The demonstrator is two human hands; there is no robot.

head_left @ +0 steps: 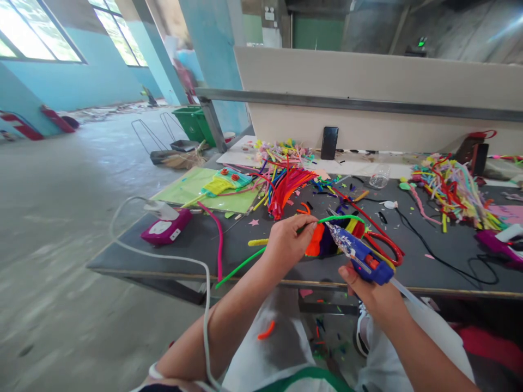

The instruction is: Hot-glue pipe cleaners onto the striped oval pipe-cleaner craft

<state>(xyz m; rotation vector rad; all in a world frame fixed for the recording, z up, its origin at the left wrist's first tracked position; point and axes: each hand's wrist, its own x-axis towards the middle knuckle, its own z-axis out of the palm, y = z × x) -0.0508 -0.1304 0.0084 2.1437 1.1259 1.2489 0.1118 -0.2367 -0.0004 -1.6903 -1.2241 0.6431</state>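
Pinched between the fingers of my left hand (289, 237) is a green pipe cleaner (245, 267); one end trails to the lower left, the other arcs to the right. My right hand (373, 294) grips a blue hot glue gun (362, 258), its nozzle pointing up and left close to the green pipe cleaner. Behind the hands lies a piece of orange, dark purple and red fuzzy work (314, 242), partly hidden by the left fingers and the gun. Red-handled scissors (388, 247) rest to the right of it.
A purple power box (166, 227) with a white cable sits at the table's left. Bundles of pipe cleaners (286, 188) and a second pile (453, 190) lie further back. A phone (329, 143) leans against the panel. A clear cup (379, 177) and black cable (433, 245) are to the right.
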